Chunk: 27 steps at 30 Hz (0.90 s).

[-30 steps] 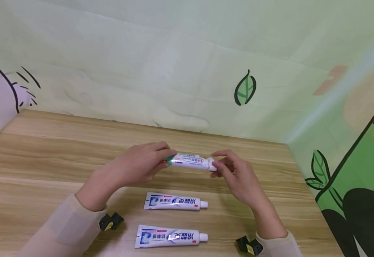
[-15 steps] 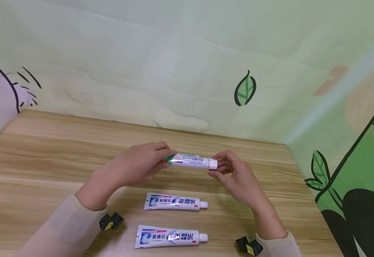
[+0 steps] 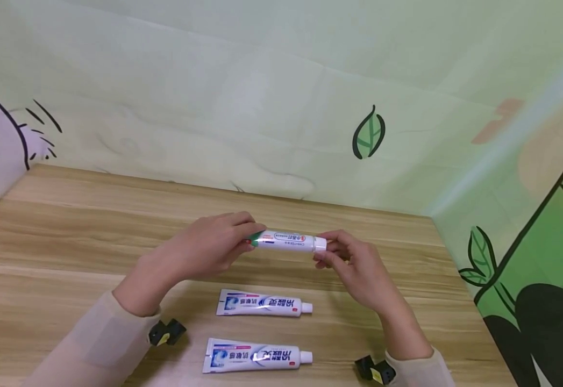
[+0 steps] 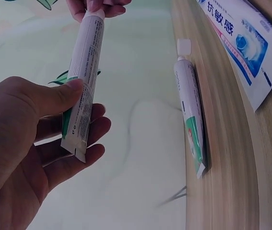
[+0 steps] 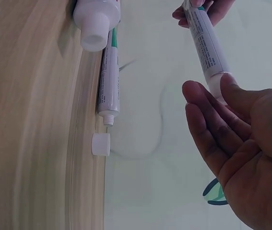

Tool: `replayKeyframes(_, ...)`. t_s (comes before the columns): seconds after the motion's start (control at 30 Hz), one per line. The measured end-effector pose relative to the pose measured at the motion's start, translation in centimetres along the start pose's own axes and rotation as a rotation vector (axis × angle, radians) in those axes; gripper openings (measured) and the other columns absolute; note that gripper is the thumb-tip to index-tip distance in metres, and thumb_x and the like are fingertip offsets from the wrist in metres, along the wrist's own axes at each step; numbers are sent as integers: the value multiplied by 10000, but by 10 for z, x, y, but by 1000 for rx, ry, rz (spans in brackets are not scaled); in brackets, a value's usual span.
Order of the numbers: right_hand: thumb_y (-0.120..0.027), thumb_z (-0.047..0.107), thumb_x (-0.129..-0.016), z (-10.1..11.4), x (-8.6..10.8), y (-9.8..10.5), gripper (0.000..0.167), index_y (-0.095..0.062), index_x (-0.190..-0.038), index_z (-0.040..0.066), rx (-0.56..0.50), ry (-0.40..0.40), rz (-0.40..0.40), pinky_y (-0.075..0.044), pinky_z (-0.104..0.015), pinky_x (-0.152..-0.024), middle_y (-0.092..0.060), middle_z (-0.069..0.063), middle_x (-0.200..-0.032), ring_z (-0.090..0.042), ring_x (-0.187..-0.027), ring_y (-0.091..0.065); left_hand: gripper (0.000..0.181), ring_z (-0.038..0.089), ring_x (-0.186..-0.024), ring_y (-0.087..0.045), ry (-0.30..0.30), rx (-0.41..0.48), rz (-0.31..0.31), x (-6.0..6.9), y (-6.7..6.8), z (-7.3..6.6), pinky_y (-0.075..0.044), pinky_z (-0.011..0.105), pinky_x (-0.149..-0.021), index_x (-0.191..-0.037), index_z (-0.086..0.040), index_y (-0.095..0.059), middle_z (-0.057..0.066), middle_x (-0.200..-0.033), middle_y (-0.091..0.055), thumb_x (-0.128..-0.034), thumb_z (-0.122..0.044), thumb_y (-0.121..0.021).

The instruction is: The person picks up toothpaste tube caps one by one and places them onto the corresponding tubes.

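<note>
A white toothpaste tube (image 3: 286, 241) with a green tail is held level above the table. My left hand (image 3: 208, 244) pinches its tail end, thumb on one face and fingers behind, as the left wrist view shows. At the other end, my right hand (image 3: 358, 266) holds the white cap (image 3: 320, 244) between thumb and fingers. The cap sits on the tube's end. Beyond, a similar toothpaste tube (image 5: 109, 81) lies on the table with its nozzle bare, a loose white cap (image 5: 101, 144) just off the nozzle. The held tube hides that one in the head view.
Two blue-and-white toothpaste tubes (image 3: 262, 303) lie capped on the wooden table (image 3: 92, 215), nearer the person, caps to the right. A printed cloth wall (image 3: 242, 107) rises behind the table's back edge, another at the right.
My right thumb and fingers have shifted around the cap, lower half a second ago and back up on it now. The held tube has risen slightly, covering the tube behind. My left hand stays put.
</note>
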State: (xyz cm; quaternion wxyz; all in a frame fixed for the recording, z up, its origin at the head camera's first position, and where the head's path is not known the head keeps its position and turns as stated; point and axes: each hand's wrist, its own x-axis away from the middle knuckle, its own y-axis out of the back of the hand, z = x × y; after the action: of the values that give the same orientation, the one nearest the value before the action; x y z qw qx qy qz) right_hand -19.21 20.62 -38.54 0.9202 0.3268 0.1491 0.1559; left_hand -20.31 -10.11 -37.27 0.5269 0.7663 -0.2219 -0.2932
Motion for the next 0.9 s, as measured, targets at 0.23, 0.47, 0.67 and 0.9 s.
replayKeyframes(0.23,-596,108,-1049,-1,1,-1,221,-667,-1249,45,-1,1,32,-623,-404,-798,-749,-67,-942,-186,-826,-742,347,116,-883,-597,-4,-8,-4,1,-1,0,-550,283,-755,-1352,-92,-659,25,-1134,-672,-1013,-161,-678)
replayKeyframes(0.47,-519,151,-1093,-1,2,-2,226,-672,-1212,36,-25,-6,63,-619,-423,-819,-731,-150,-944,-185,-839,-727,348,118,-899,-599,-1,-8,-2,2,0,-2,-555,285,-770,-1360,-103,-657,18,-1147,-670,-1019,-174,-670)
replayKeyframes(0.67,-402,238,-1135,0,1,-2,325,-659,-1106,42,-35,-27,68,-617,-444,-804,-721,-101,-885,-230,-816,-713,353,124,-898,-600,-32,-4,-35,1,2,-2,-553,289,-764,-1360,-96,-653,28,-1142,-670,-1015,-168,-676)
replayKeyframes(0.9,-308,329,-1149,1,1,-2,455,-651,-1053,45,-44,-67,71,-599,-393,-713,-666,-73,-807,-300,-753,-656,350,105,-904,-591,-37,-7,-41,1,5,-4,-544,271,-768,-1364,-113,-657,2,-1159,-665,-1020,-170,-670)
